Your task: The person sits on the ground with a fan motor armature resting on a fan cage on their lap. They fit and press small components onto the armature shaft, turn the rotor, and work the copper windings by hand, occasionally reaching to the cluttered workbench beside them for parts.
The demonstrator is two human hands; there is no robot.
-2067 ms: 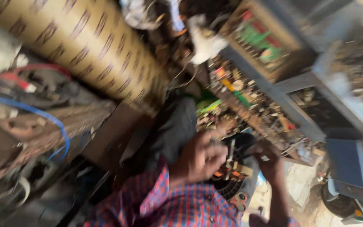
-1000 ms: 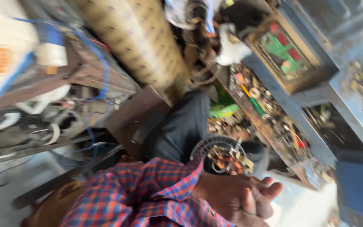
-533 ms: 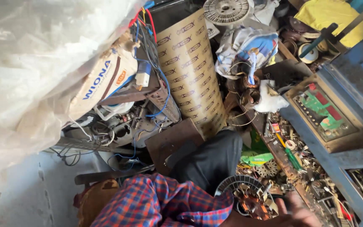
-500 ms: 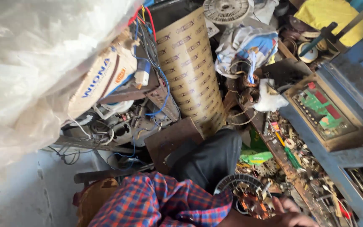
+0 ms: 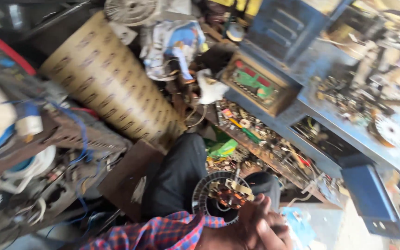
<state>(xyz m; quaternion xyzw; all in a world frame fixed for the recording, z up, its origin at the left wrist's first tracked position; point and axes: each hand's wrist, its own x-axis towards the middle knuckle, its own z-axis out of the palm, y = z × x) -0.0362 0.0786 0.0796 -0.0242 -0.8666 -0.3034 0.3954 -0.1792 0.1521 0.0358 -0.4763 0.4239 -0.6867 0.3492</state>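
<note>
- Two hands [image 5: 260,227] meet at the bottom edge of the view, pressed together against the near rim of a round dark metal motor stator with copper-coloured windings [image 5: 221,196]; which hand is which, and whether the fingers clamp the ring or only rest on it, cannot be told, since they overlap and the frame cuts them off.
- That stator sits on the person's lap, against the dark trouser leg [image 5: 177,178], just beyond a red-and-blue checked sleeve [image 5: 163,234].
- One large cardboard-brown tube with a repeated printed pattern [image 5: 112,83] lies tilted at upper left, its far end near a pale round fan grille [image 5: 130,9].
- Beside the tube, a crumpled white and blue cloth bundle [image 5: 172,44] is heaped.
- A wooden-framed box with a green and red panel [image 5: 255,85] rests by the blue-painted metal tabletop [image 5: 348,125], which is scratched and strewn with small parts too blurred to name.
- Tangled blue and white cables [image 5: 33,153] fill the left side, smeared by motion.
</note>
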